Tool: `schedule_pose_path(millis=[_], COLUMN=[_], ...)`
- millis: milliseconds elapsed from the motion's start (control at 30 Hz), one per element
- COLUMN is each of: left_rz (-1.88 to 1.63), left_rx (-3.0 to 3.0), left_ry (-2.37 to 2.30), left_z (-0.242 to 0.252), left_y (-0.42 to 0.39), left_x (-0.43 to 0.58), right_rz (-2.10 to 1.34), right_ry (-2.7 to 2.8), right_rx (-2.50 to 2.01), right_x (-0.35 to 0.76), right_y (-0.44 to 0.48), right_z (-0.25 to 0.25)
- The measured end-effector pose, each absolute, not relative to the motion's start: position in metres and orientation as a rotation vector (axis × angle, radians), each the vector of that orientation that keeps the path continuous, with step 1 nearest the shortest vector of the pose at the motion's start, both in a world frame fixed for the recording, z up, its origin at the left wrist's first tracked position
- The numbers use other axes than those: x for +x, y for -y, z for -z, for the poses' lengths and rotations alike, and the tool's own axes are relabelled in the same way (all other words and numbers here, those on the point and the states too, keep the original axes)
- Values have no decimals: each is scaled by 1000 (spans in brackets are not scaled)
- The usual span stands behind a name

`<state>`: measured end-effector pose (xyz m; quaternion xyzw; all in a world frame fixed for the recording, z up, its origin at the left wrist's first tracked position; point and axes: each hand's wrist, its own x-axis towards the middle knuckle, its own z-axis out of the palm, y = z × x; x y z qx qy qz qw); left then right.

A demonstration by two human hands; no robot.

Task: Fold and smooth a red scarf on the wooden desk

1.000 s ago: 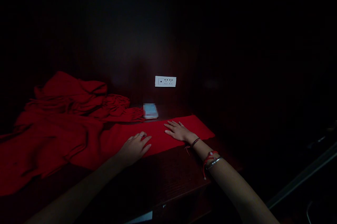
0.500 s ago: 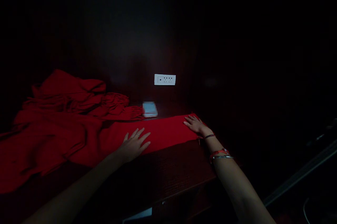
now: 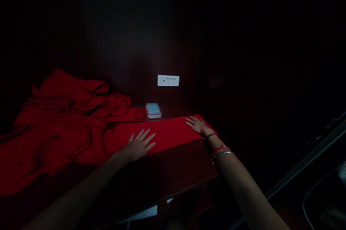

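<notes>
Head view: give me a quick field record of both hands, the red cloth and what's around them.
left hand: left hand flat, palm down, fingers spread on the red scarf
right hand: right hand flat on the scarf's right end
scarf: smooth strip under both hands, bunched heap with fringe to the left
surface: dark wooden table
behind: white wall socket; small pale object, blurred, beside the fringe
wrist: bracelets on the right arm
light: very dim, the surroundings cannot be made out

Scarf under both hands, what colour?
Plain red scarf, fringed at one end; head view shows it.
</notes>
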<state>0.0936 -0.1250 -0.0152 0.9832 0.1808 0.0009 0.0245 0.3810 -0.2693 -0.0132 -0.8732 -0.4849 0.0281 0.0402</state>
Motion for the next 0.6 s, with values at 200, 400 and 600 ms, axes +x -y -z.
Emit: schedule_pose_path(millis=[200, 400, 600], left_rz=[-21, -93, -71], left_rx=[2999, 3006, 3031], left_ry=[-590, -576, -606], left_z=[16, 18, 16], left_y=[125, 124, 118], left_x=[97, 97, 93], right_rz=[-3, -16, -48], right_ry=[1330, 1896, 2025], right_rx=[-2778, -2354, -2256], right_x=[391, 308, 269], right_y=[279, 281, 295], right_z=[2, -4, 9])
